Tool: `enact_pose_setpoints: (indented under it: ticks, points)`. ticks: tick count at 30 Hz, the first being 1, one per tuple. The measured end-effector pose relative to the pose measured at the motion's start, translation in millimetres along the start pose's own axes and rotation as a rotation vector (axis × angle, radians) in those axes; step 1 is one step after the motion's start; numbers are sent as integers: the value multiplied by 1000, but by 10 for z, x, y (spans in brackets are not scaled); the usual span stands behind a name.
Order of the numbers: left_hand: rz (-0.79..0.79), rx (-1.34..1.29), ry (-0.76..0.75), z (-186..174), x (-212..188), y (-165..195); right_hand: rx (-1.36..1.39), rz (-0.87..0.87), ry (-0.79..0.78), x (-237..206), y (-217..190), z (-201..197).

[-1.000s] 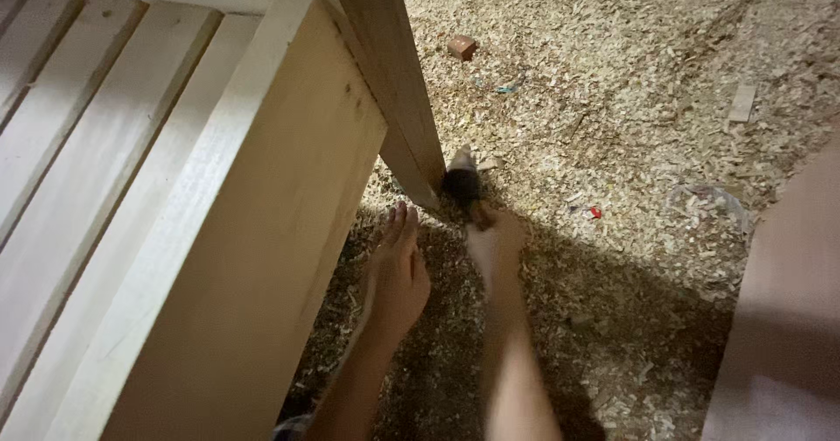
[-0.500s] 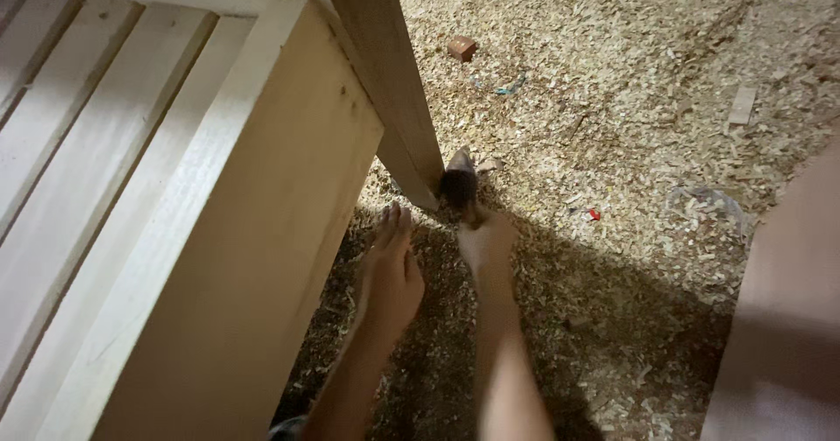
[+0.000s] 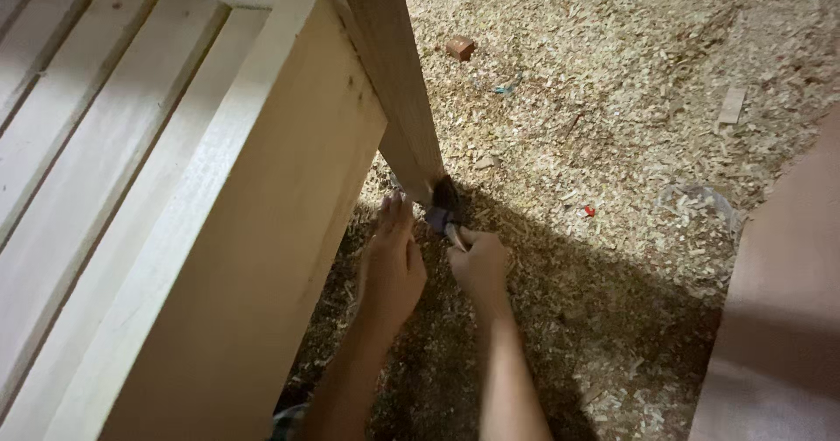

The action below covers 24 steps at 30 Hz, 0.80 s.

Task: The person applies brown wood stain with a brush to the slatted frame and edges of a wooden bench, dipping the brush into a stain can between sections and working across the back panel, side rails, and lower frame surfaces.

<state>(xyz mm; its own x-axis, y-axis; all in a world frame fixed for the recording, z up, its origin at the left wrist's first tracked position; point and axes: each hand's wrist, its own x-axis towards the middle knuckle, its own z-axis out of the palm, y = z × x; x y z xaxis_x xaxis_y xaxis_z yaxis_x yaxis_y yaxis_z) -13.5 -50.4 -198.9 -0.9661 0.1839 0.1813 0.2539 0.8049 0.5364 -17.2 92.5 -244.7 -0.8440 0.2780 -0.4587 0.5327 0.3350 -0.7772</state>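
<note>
Right hand pinched a small dark tool at the foot of the wooden leg; left hand lay flat, fingers together, beside it; tool judged light, rigid, best gripped low.

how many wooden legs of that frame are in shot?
1. The wooden leg runs down from the frame's corner at top centre to the sawdust floor, where both hands work at its foot. Other legs may be hidden by the frame.

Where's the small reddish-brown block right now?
In the head view, the reddish-brown block lies on the sawdust-covered floor, upper middle, just right of the wooden leg, well above both hands.
</note>
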Motion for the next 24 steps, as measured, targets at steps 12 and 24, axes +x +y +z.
enact_pose_setpoints:
  ticks: [12, 24]
  points:
    - [-192, -42, 21, -136, 23, -158, 372, 95, 161, -457, -408, -880]
    - [-133, -3, 35, -100, 26, -133, 397, -35, 191, 328, 376, 140]
